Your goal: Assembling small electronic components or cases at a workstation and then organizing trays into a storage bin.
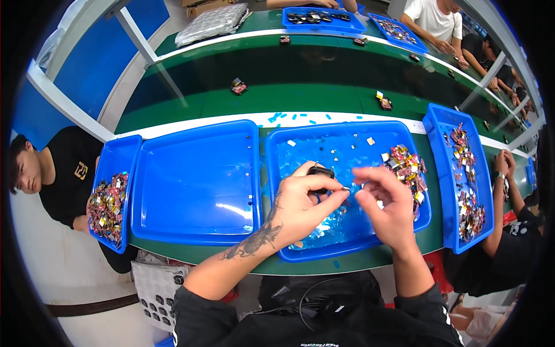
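Note:
My left hand [302,199] is closed over the middle blue tray [274,191]. It holds a small black device with rounded corners [321,172], partly hidden by the fingers. A tiny light-tipped piece [346,188] shows at the pinch of its thumb and forefinger; its kind is too small to make out. Just to the right, my right hand [386,202] hovers with thumb and forefinger apart, and nothing shows between them. Beneath both hands, blue film scraps [324,228] cover the tray's bottom. A heap of small electronic parts [407,168] fills its right side.
Left of it lies a wide blue tray [193,185] holding a few specks, then a narrow tray of parts [108,208]. Another parts tray [458,173] stands at right. Beyond runs a green conveyor belt [306,87] carrying small assemblies [384,102]. People sit at both sides and across.

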{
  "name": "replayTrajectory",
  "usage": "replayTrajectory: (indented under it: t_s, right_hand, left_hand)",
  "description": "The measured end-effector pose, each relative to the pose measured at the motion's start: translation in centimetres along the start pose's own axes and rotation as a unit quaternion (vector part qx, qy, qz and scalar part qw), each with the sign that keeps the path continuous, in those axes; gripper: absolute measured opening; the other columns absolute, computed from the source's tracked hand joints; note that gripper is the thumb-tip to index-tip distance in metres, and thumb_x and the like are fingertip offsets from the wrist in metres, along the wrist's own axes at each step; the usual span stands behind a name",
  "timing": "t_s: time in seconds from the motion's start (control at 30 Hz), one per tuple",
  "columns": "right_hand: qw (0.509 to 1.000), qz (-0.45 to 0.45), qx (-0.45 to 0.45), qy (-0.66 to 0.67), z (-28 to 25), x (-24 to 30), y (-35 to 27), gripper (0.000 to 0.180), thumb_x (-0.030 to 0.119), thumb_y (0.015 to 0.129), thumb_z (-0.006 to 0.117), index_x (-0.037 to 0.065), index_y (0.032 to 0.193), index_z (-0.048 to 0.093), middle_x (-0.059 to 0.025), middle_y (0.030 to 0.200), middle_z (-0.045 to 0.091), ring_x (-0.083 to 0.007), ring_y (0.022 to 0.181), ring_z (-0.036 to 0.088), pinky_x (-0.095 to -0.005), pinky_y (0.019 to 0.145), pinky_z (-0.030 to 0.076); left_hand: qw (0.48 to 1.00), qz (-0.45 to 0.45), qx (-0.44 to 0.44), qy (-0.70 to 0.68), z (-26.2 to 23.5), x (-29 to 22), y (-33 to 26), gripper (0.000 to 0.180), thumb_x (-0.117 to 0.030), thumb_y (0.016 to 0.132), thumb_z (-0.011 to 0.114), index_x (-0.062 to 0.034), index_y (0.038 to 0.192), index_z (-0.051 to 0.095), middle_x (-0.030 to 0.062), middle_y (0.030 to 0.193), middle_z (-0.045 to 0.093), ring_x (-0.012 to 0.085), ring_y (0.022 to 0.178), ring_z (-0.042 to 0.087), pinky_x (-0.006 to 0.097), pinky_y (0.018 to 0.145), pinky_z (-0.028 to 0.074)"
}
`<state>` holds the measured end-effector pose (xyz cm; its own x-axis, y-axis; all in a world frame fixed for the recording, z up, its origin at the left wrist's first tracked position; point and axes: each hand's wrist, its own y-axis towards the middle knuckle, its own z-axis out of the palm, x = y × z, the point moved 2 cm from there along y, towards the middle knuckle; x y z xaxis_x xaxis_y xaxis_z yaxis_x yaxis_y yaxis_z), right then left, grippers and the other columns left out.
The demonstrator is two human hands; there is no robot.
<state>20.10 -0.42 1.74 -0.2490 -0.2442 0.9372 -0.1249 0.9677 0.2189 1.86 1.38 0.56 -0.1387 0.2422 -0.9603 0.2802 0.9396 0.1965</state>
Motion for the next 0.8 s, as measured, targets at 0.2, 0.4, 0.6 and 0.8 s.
replayTrajectory:
  t_s: [0.2,0.4,0.6,0.8]
  right_hand:
    - [0.995,-0.067,-0.054,0.041,0.9,0.4,0.4,0.015,-0.005,0.081,0.067,-0.001,0.096,0.068,-0.0078,0.09,0.063,-0.0132,0.08,0.06,-0.0247,0.068,0.049]
    - [0.999,-0.015,-0.013,0.028,1.8,2.0,-0.1,0.017,-0.004,0.082,0.067,-0.001,0.098,0.071,-0.0074,0.083,0.066,-0.0102,0.071,0.059,-0.0218,0.063,0.046]
    - [0.995,-0.034,-0.067,-0.062,2.4,1.2,0.5,0.014,-0.003,0.081,0.068,0.0,0.095,0.071,-0.0065,0.079,0.065,-0.0074,0.063,0.054,-0.0213,0.056,0.043]
    - [0.988,-0.018,-0.146,-0.041,2.2,2.1,0.5,0.008,-0.002,0.079,0.071,0.0,0.085,0.067,-0.0028,0.071,0.063,-0.0067,0.057,0.048,-0.0219,0.053,0.039]
  left_hand:
    - [0.992,-0.03,0.027,-0.116,0.5,0.2,-0.2,0.026,-0.005,0.091,0.06,-0.0018,0.116,0.061,0.0087,0.106,0.058,0.0124,0.088,0.061,0.024,0.072,0.051]
    - [0.934,-0.063,-0.044,-0.349,0.5,0.8,0.3,0.04,-0.006,0.1,0.044,-0.0027,0.14,0.04,0.0145,0.122,0.059,0.019,0.109,0.06,0.033,0.093,0.051]
    - [0.918,-0.149,0.001,-0.369,1.1,0.5,-0.3,0.034,-0.008,0.099,0.05,0.0045,0.13,0.053,0.0119,0.122,0.06,0.0159,0.11,0.059,0.032,0.095,0.05]
    - [0.94,-0.104,0.059,-0.32,0.7,0.4,-0.3,0.041,-0.001,0.095,0.053,0.005,0.135,0.047,0.0126,0.123,0.061,0.0154,0.11,0.059,0.029,0.097,0.048]
